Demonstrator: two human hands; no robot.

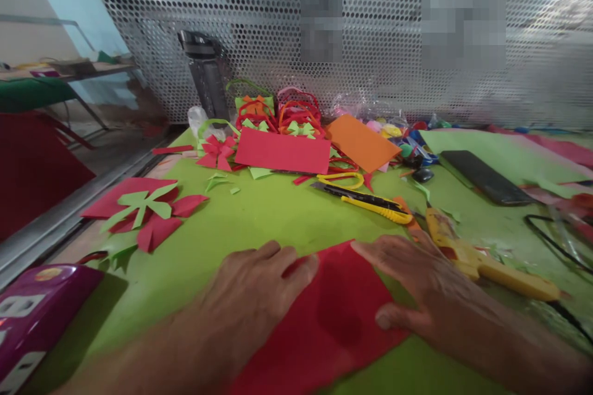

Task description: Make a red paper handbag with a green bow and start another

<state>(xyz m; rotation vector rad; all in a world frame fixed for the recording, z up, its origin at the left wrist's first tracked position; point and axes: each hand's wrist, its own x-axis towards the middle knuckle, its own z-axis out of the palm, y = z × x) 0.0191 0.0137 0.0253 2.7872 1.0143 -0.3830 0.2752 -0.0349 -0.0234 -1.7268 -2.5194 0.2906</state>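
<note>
A red sheet of paper [324, 333] lies on the green table cover [259, 216] near the front edge. My left hand [252, 287] rests flat on its left part, fingers stretched toward the far corner. My right hand [412, 284] lies flat on the sheet's right edge, fingers pointing left and thumb spread toward me. Both hands press on the paper and grip nothing.
A yellow glue gun [482, 262] lies just right of my right hand, a yellow utility knife [370, 202] and scissors [340, 180] behind it. Red [282, 151] and orange [361, 143] sheets, paper flowers [148, 210], a phone [486, 178], a dark bottle [208, 77] and a purple object [32, 315] surround them.
</note>
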